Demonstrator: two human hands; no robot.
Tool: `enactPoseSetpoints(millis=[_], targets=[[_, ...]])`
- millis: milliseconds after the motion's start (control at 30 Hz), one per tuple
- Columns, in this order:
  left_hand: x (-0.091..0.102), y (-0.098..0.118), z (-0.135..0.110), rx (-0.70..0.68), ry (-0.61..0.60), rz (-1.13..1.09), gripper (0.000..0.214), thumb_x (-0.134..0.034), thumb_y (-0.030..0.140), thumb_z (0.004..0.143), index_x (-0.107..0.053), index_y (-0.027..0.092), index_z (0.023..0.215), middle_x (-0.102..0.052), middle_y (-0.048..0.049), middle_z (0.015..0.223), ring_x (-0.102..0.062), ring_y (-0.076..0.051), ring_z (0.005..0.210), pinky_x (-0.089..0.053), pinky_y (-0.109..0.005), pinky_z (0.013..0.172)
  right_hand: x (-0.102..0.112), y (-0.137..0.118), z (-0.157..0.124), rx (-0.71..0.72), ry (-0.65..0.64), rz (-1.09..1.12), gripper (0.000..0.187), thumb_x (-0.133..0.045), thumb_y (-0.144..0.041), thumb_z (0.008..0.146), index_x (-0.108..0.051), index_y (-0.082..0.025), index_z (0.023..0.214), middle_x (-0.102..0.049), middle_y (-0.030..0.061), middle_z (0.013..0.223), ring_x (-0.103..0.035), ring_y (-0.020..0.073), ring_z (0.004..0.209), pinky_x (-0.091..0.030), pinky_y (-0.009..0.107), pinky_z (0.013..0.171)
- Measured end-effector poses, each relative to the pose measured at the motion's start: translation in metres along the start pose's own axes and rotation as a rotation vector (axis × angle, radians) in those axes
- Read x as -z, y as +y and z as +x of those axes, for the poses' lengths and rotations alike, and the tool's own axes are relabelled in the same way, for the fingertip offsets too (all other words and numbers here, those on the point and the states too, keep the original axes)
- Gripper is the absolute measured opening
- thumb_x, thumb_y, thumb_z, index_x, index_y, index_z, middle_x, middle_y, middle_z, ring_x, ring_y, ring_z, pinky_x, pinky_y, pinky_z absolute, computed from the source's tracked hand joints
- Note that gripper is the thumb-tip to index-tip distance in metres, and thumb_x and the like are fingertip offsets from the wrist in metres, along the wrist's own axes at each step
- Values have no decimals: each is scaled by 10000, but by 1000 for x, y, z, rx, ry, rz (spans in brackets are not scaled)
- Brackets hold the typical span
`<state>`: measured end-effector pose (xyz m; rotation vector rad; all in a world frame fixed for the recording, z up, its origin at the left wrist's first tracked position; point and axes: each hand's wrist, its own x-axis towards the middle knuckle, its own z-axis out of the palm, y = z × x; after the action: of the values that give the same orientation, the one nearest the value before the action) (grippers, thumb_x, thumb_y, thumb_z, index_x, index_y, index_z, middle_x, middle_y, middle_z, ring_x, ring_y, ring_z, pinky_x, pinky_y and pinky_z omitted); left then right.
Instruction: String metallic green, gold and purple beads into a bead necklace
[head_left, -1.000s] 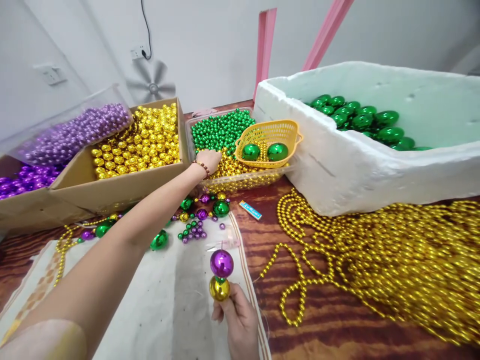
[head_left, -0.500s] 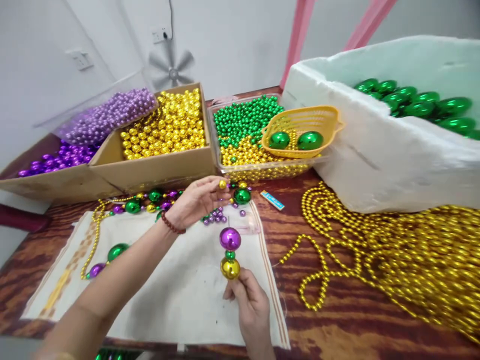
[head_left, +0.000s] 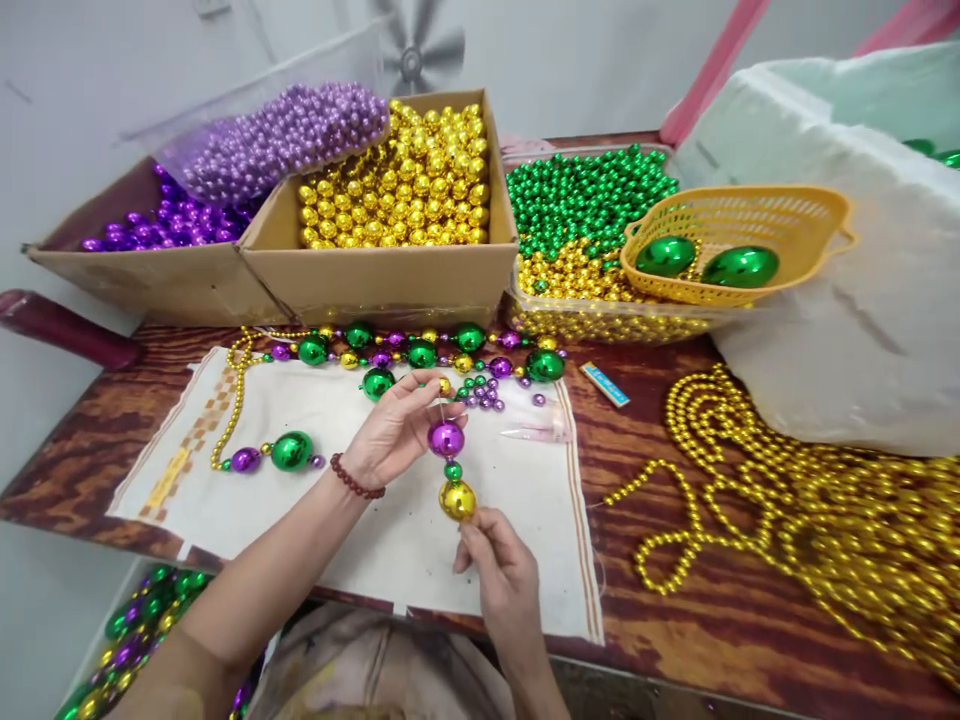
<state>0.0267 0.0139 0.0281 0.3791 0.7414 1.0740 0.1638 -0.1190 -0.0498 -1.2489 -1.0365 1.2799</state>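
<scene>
My left hand (head_left: 401,425) pinches a small gold bead (head_left: 445,386) at the upper end of a thin needle (head_left: 441,408). Threaded below on the needle are a large purple bead (head_left: 447,438), a small green bead (head_left: 453,471) and a large gold bead (head_left: 458,499). Fingers of my right hand (head_left: 499,565) are closed just under the large gold bead, gripping the needle's lower part, which they hide. Loose small lilac beads (head_left: 487,395) lie on the white cloth (head_left: 360,545) behind my left hand.
Strung beads (head_left: 421,354) lie along the cloth's back edge. Behind stand a cardboard box of gold beads (head_left: 420,285), a clear tub of green and gold beads (head_left: 592,200) and a yellow basket (head_left: 802,215). Gold bead strands (head_left: 862,520) and a white foam box (head_left: 795,330) are at right.
My left hand has brought the small gold bead down to the needle tip above the purple bead. The view has shifted left and downward, and my right hand keeps its grip.
</scene>
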Motion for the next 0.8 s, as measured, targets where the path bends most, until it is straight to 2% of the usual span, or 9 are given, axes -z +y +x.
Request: enactPoseSetpoints(millis=[233, 367, 533, 700, 800], targets=[[3, -1, -4, -85, 4, 23, 307, -870, 222, 697, -643, 168, 896, -655, 31, 839, -689, -124, 695, -590, -337, 771, -5, -3, -1, -70, 35, 33, 307, -583, -439, 940, -579, -193, 755, -507, -36, 568, -479, 133, 542, -406, 251, 574], [6, -7, -3, -200, 22, 81, 293, -854, 227, 713, -648, 163, 912, -658, 15, 870, -691, -127, 716, -560, -273, 682, -9, -4, -3, -102, 67, 63, 314, -589, -458, 927, -584, -194, 758, -498, -43, 564, -465, 128, 531, -400, 249, 569], [12, -15, -4, -321, 67, 124, 357, -858, 236, 703, -666, 176, 997, -676, 3, 897, -692, -126, 716, -560, -278, 695, -15, -2, -6, -145, 80, 107, 329, -596, -476, 915, -569, -199, 740, -497, -46, 558, -456, 126, 530, -394, 252, 578], [16, -17, -5, -266, 87, 76, 342, -870, 257, 685, -680, 159, 952, -675, 2, 904, -683, -109, 699, -575, -302, 739, -18, 0, -8, -170, 101, 125, 329, -605, -483, 907, -575, -198, 745, -493, -50, 550, -447, 126, 534, -391, 254, 591], [18, -19, -4, -299, 112, 101, 333, -872, 250, 675, -678, 159, 929, -675, -1, 914, -690, -113, 708, -566, -281, 713, -20, -1, -8, -178, 117, 138, 331, -614, -480, 903, -572, -199, 733, -489, -51, 549, -441, 123, 532, -392, 254, 594]])
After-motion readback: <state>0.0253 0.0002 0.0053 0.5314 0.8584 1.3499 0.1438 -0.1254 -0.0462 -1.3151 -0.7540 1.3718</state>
